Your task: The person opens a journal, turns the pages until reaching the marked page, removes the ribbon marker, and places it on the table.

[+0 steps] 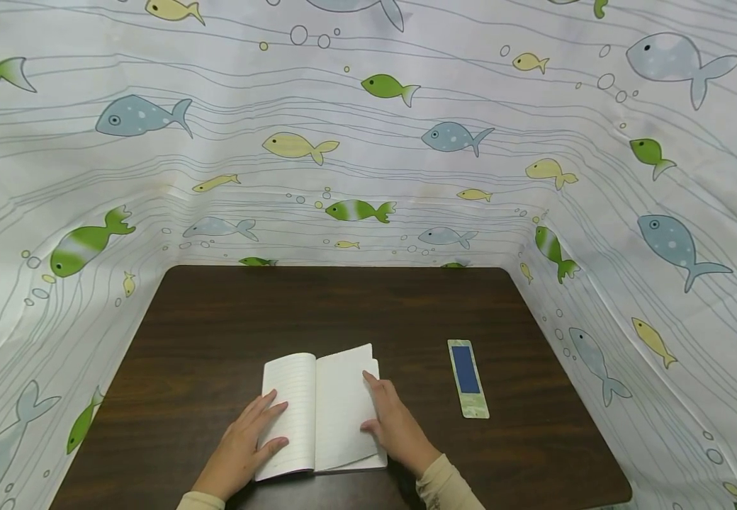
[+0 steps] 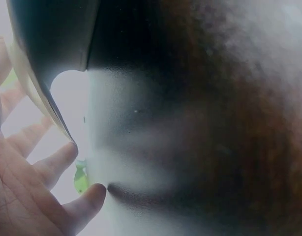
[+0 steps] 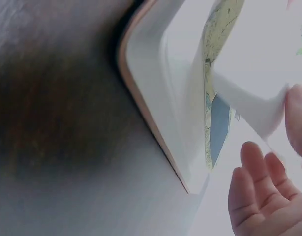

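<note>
A lined notebook (image 1: 295, 425) lies open on the dark table. My left hand (image 1: 241, 439) rests on its left page, fingers and thumb spread. In the left wrist view, the notebook's dark cover (image 2: 52, 34) shows beside the spread left hand (image 2: 38, 182). At the right edge, my right hand (image 1: 397, 428) holds a loose page (image 1: 343, 404), which sits askew over the sheets beneath. From the right wrist, that page (image 3: 254, 93) curves up off the stack, between the thumb and fingers of the right hand (image 3: 269, 196).
A narrow card with a blue panel (image 1: 466, 372) lies on the table to the notebook's right. The brown table (image 1: 343, 304) has rounded corners. White cloth with a fish print (image 1: 356, 163) stands round its back and sides.
</note>
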The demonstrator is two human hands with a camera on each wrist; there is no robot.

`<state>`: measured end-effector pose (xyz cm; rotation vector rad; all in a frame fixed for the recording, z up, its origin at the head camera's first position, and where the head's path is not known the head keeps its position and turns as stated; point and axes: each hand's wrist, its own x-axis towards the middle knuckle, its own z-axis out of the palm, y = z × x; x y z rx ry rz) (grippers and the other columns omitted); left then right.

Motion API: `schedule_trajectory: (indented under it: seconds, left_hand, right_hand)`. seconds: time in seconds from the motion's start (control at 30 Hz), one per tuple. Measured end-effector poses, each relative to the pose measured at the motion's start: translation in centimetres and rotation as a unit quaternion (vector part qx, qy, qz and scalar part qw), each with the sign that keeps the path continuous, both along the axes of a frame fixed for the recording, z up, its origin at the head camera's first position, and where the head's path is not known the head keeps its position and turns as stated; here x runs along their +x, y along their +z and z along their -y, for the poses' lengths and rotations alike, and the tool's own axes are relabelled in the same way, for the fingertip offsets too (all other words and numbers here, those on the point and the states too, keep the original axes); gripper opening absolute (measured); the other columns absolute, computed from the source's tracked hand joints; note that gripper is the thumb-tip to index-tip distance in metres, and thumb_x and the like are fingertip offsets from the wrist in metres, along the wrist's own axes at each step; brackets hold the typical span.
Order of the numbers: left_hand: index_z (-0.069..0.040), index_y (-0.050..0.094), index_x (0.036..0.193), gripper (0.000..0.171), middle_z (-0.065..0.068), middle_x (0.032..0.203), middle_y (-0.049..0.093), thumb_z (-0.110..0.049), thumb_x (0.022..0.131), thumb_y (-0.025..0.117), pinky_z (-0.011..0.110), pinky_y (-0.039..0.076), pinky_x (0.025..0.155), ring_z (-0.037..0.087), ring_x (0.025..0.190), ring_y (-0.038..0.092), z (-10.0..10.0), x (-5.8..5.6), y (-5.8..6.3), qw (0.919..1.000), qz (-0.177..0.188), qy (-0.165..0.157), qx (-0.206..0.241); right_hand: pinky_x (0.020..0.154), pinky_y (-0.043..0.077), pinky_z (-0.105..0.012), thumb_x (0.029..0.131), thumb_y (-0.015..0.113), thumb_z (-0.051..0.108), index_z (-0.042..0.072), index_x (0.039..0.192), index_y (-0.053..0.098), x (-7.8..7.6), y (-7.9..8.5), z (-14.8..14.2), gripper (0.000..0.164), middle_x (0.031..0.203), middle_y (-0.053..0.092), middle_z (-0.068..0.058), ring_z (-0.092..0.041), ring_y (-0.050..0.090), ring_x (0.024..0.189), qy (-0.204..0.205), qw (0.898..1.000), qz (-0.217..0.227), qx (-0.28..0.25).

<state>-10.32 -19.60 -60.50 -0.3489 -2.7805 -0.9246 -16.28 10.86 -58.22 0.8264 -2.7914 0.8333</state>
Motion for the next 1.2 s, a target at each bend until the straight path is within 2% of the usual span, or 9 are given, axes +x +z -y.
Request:
schedule_trajectory:
  seconds: [0.1,0.27,0.37,0.47,0.67,0.9,1.0,1.07,1.2]
  left_hand:
    - [-0.023,0.057,0.135,0.057,0.003,0.149,0.044,-0.046,0.085,0.07,0.064,0.037,0.095,0.028,0.136,0.039,0.0,0.0,0.0,1.0,-0.001,0.001,0.001]
    - [-0.023,0.056,0.135,0.056,0.003,0.149,0.044,-0.046,0.085,0.069,0.063,0.038,0.094,0.026,0.136,0.039,0.0,0.0,-0.1,1.0,-0.004,0.0,-0.001]
    - [-0.024,0.056,0.136,0.055,0.002,0.149,0.044,-0.045,0.086,0.069,0.063,0.038,0.093,0.026,0.135,0.04,0.1,0.0,-0.2,1.0,-0.006,-0.002,0.001]
    - [-0.024,0.056,0.136,0.055,0.003,0.149,0.044,-0.046,0.086,0.068,0.063,0.039,0.093,0.027,0.135,0.041,0.1,0.0,-0.2,1.0,-0.008,-0.004,0.002]
    - [-0.024,0.056,0.136,0.055,0.003,0.148,0.045,-0.046,0.086,0.068,0.064,0.038,0.094,0.027,0.135,0.041,0.1,0.0,-0.3,1.0,-0.007,-0.005,0.004]
    - [-0.026,0.055,0.137,0.056,0.002,0.15,0.043,-0.047,0.087,0.068,0.063,0.037,0.094,0.026,0.136,0.04,0.2,0.1,-0.5,1.0,-0.003,0.001,0.0]
    - [-0.027,0.055,0.137,0.056,0.001,0.15,0.043,-0.047,0.087,0.067,0.063,0.037,0.094,0.026,0.136,0.04,0.2,0.1,-0.5,1.0,-0.002,0.003,0.0]
    - [-0.027,0.055,0.137,0.055,0.001,0.15,0.043,-0.047,0.087,0.067,0.064,0.037,0.094,0.026,0.136,0.04,0.2,0.1,-0.6,1.0,-0.003,0.003,-0.001]
    - [-0.026,0.055,0.136,0.055,0.002,0.149,0.043,-0.046,0.087,0.068,0.063,0.037,0.094,0.027,0.136,0.04,0.3,0.2,-0.7,1.0,-0.007,0.001,-0.002]
  right_hand:
    - [0.083,0.052,-0.031,0.083,0.074,0.014,0.013,0.149,0.033,0.0,0.3,-0.1,0.078,0.116,0.052,-0.005,-0.012,0.055,0.095,-0.001,0.999,0.028,-0.015]
    - [0.088,0.051,-0.037,0.088,0.068,0.006,0.013,0.146,0.04,-0.1,0.2,-0.2,0.065,0.121,0.056,-0.008,-0.015,0.056,0.102,-0.026,0.993,0.1,-0.063]
    - [0.077,0.051,-0.03,0.089,0.067,0.006,0.014,0.143,0.044,-0.4,-0.1,-0.3,0.058,0.108,0.058,-0.005,-0.013,0.055,0.091,-0.044,0.983,0.148,-0.101]
    - [0.062,0.044,-0.023,0.089,0.067,0.006,0.014,0.139,0.049,-0.7,-0.5,-0.5,0.054,0.089,0.052,0.0,-0.008,0.047,0.074,-0.056,0.974,0.178,-0.128]
    - [0.055,0.04,-0.02,0.087,0.07,0.008,0.015,0.138,0.049,-1.0,-1.0,-0.7,0.056,0.081,0.046,0.002,-0.005,0.043,0.065,-0.07,0.967,0.202,-0.141]
    - [0.053,0.038,-0.021,0.087,0.072,0.014,0.018,0.146,0.039,-1.2,-1.1,-0.7,0.068,0.076,0.045,0.003,-0.006,0.041,0.061,-0.086,0.962,0.215,-0.147]
    - [0.052,0.038,-0.021,0.087,0.073,0.017,0.015,0.148,0.035,-1.3,-1.1,-0.6,0.072,0.074,0.044,0.004,-0.006,0.04,0.059,-0.097,0.958,0.219,-0.156]
    - [0.051,0.037,-0.021,0.087,0.073,0.018,0.011,0.145,0.04,-1.3,-1.2,-0.5,0.067,0.073,0.044,0.004,-0.005,0.04,0.058,-0.099,0.959,0.217,-0.156]
    - [0.054,0.038,-0.021,0.088,0.071,0.021,0.004,0.129,0.056,-1.2,-1.3,-0.5,0.046,0.075,0.046,0.004,-0.006,0.042,0.061,-0.101,0.962,0.208,-0.146]
